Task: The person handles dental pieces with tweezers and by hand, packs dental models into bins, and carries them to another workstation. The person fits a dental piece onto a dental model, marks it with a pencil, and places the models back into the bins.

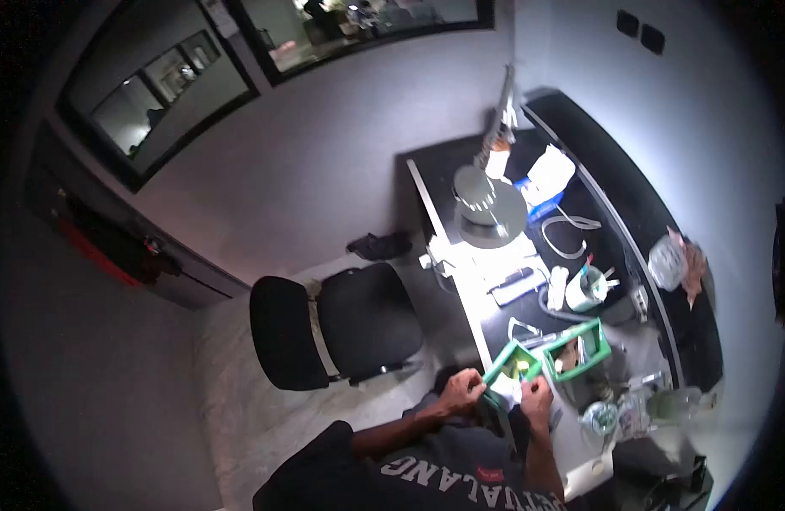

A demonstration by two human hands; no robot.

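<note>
My left hand (462, 392) is at the near left corner of a green-rimmed box (498, 371), its fingers closed on the rim. My right hand (537, 400) is at the box's right side, fingers bent together; what they hold is too small to make out. Between the hands lies something white (507, 390), and a small yellow item (520, 368) shows inside the box. A second green box (604, 347) with small items in it stands just to the right.
A lamp (491, 213) stands over the desk's far part. Nearby are a cup of tools (587, 288), a blue box with tissue (541, 198), glass jars (600, 417) and a plastic bag (667, 262). A black chair (369, 313) stands left of the desk.
</note>
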